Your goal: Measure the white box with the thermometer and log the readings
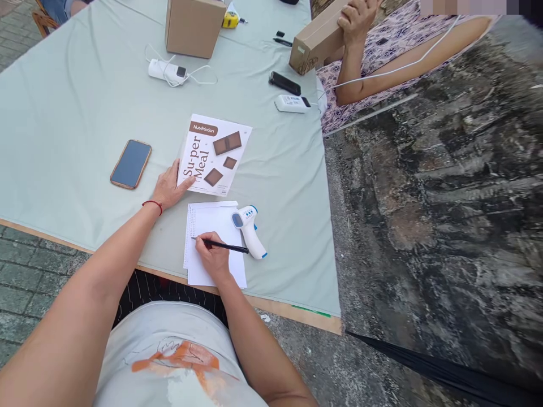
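My right hand (213, 259) is closed around a black pen (227, 246), its tip at the left side of a white sheet of paper (220, 271). Small rows of writing run down that left edge. With my left hand (169, 185) I grip the lower left edge of a white and brown "Su-per Meal" box (233, 161), thumb on its front and the other fingers partly hidden behind it. A white and blue infrared thermometer (253, 234) lies on the right edge of the paper. Left of my left hand lies a smartphone (131, 164) in a brown case.
A pale green cloth (76, 164) covers the table. Farther back are a cardboard box (193, 28), a white device with a cord (167, 72), a black case (284, 83) and another white device (292, 103). A co-worker's hand (356, 20) holds a long cardboard box (316, 39).
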Demonstrator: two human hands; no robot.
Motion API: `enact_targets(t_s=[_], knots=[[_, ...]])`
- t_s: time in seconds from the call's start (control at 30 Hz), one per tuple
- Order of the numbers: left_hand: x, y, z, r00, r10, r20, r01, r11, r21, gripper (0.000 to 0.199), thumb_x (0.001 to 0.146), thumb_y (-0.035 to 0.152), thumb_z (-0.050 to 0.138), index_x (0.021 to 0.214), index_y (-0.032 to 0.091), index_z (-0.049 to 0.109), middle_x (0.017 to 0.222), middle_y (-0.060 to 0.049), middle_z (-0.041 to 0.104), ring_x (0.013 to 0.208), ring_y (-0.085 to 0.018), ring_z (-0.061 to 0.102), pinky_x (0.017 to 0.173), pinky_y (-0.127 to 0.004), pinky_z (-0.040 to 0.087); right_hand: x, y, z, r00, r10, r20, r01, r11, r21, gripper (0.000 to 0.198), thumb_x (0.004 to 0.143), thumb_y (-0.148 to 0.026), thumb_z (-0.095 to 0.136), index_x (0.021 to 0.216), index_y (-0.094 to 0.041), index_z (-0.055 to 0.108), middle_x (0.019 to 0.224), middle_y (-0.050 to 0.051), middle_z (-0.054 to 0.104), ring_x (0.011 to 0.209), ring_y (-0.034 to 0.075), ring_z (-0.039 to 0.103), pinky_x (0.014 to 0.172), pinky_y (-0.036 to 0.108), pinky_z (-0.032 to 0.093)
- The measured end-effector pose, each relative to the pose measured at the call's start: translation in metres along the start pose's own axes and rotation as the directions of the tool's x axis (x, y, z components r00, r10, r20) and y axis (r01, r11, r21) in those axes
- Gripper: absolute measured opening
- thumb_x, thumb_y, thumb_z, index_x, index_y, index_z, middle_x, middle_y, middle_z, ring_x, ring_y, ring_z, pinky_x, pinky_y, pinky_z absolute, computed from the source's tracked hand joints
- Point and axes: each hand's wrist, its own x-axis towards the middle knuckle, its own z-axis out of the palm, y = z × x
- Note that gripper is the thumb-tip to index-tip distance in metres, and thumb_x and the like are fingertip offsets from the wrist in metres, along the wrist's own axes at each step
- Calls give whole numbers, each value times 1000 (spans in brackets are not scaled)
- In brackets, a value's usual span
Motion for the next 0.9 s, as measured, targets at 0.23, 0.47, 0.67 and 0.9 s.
enact_targets(t_s=[0.23, 0.47, 0.67, 0.9], knots=[[0, 1, -1, 1000, -1, 8, 1, 1000, 2, 68, 89, 71, 41, 134, 20, 47, 122, -14, 66, 109, -33, 62, 94, -49, 46, 0, -2, -1, 1000, 8, 5, -8, 1000, 6, 13, 75, -33, 57, 66, -24, 57, 60, -2, 59, 57, 14, 52, 57, 29, 46], [1, -6, 4, 1000, 4, -6, -4, 1000, -13, 70, 90, 69, 44, 140, 21, 43, 126, -13, 64, 114, -33, 60, 97, -50, 45, 1, -1, 0, 999, 30, -18, -30, 999, 12, 13, 75, -33, 57, 68, -23, 58, 62, -2, 60, 58, 14, 52, 58, 29, 46], [1, -8, 6, 1000, 0, -15, 0, 1000, -14, 70, 89, 70, 44, 141, 22, 43, 124, -13, 65, 113, -33, 61, 96, -51, 45, 0, -2, -1, 1000, -21, 12, 22, 999, -37, 11, 76, -31, 56, 68, -23, 56, 59, -3, 58, 56, 13, 50, 57, 29, 44], [2, -7, 4, 1000, 16, -12, -16, 1000, -22, 68, 89, 70, 44, 138, 23, 45, 123, -12, 65, 112, -32, 62, 94, -48, 47, -1, 0, -1, 997, -80, 24, 81, 995, -58, 13, 79, -31, 55, 68, -24, 54, 60, -3, 58, 55, 13, 50, 57, 29, 44]])
